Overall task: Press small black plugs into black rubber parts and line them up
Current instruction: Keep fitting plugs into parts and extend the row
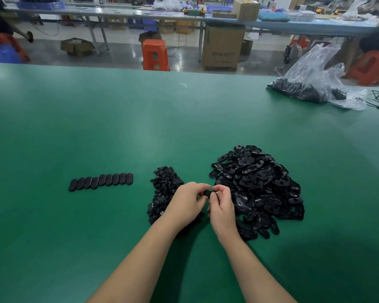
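- Head view: left hand (187,199) and right hand (220,201) meet fingertip to fingertip, both pinching one black rubber part (207,193) just above the green table (96,132); plug prob. being pressed in, plug itself not visible.
- Plug pile (164,189) just left of and under left hand; unfilled rubber parts heap (258,184) touching right of right hand. Judged: stock kept within short reach per hand.
- Finished row (102,182), well left of hands, parts side by side, touching.
- Plastic bag (315,84) w/ more black parts, far right, beyond the heap.
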Tool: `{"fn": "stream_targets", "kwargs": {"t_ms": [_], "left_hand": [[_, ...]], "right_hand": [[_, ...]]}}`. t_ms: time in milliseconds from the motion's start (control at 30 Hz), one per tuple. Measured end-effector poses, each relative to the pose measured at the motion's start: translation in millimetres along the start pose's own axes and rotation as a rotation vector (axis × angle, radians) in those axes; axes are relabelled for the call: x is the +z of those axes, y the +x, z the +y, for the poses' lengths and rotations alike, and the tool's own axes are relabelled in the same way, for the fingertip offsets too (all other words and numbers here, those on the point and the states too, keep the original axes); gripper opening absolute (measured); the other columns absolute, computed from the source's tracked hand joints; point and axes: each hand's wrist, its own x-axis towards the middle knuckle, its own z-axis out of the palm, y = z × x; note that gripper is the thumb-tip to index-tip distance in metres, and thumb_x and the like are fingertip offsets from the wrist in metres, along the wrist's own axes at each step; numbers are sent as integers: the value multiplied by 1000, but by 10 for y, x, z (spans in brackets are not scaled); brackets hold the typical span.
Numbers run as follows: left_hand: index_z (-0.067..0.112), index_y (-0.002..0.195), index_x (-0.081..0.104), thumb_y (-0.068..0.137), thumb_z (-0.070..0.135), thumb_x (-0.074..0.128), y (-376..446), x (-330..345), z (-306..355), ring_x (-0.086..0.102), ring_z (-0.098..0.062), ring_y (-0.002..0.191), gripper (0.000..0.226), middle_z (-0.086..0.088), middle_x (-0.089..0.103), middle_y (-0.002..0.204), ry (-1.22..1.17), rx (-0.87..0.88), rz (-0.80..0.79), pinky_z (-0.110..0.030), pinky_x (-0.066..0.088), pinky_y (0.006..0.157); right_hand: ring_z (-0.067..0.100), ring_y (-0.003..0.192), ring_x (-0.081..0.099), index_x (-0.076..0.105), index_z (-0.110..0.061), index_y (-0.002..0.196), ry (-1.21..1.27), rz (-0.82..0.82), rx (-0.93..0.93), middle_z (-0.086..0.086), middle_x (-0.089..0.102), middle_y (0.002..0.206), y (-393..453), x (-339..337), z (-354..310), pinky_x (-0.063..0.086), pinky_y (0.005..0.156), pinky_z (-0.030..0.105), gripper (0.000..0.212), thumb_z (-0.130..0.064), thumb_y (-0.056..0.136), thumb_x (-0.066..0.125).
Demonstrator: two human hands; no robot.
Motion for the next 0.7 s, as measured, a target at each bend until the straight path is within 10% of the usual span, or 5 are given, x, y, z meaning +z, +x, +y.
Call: {"fn": "stream_targets", "kwargs": {"t_ms": [200,400,700], "left_hand": [[27,112,70,90,26,65,-44,-212,-97,59,-14,85,23,13,57,88,162,20,150,-32,50,76],[22,108,72,90,31,67,-346,-614,-749,57,-13,77,20,9,64,87,130,-435,604,-30,44,68],[19,105,72,88,36,73,-739,-692,-1256,58,-21,85,24,0,63,98,322,-608,595,-40,36,86]], "right_hand": [[11,61,56,49,-40,112,91,6,-9,-3,62,81,-26,-23,-61,50,57,34,28,-14,106,43],[5,60,55,59,-31,107,-1,-58,22,-4,66,84,-47,-33,-71,50,60,34,16,-21,106,47],[8,57,51,61,-29,99,-42,-64,25,-4,66,81,-67,-19,-92,44,54,31,17,-19,105,49]]}}
